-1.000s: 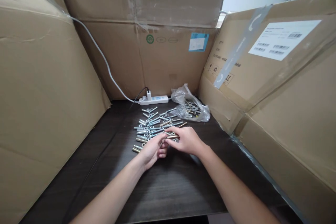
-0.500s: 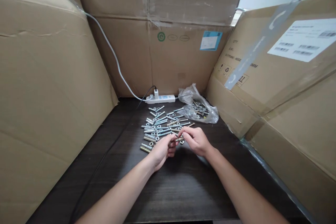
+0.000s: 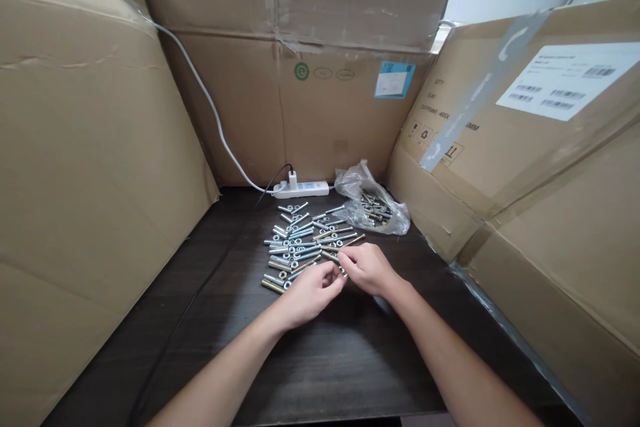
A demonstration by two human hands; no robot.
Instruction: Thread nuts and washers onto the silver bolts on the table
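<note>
My right hand (image 3: 369,269) is closed, its fingertips pinching one end of a brass-coloured metal sleeve (image 3: 329,256) at the right side of the laid-out hardware. Just below and left, my left hand (image 3: 311,292) has curled fingers with the thumb pointing right; whatever it holds is hidden. A small nut or washer (image 3: 343,271) shows between the two hands, too small to tell which. Rows of bolts (image 3: 300,220), metal sleeves (image 3: 278,266) and nuts (image 3: 283,275) with washers lie on the dark table (image 3: 320,373) in front of my hands.
A clear plastic bag (image 3: 397,221) of loose bolts lies at the back right. Behind the rows is a white power strip (image 3: 310,189) with a plug and cords. Cardboard boxes (image 3: 100,167) wall in the left, back and right. A black cable (image 3: 200,297) crosses the table's left.
The brass-coloured sleeve, earlier between both hands' fingers, is now at my right fingertips over the rows. My left hand has turned and shifted slightly down. The view has moved a little right.
</note>
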